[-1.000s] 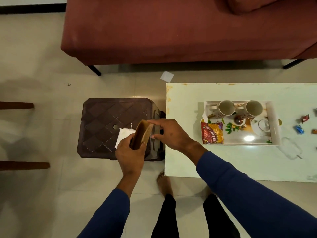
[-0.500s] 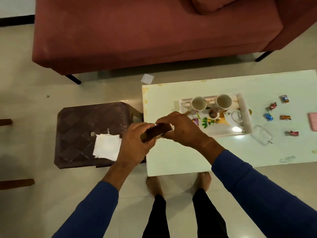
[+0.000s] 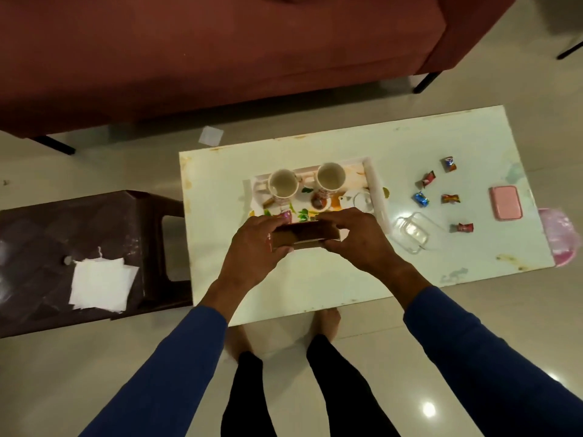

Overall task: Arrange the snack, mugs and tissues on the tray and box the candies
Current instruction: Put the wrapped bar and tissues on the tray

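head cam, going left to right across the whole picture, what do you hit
white tissues on the dark stool → left mug → right mug → clear plastic box → blue candy → pink lid

You get one view only, worn on your head, looking steeply down over your forearms at the white table point(image 3: 315, 279) (floor and sofa point(image 3: 220, 52) fill the edges).
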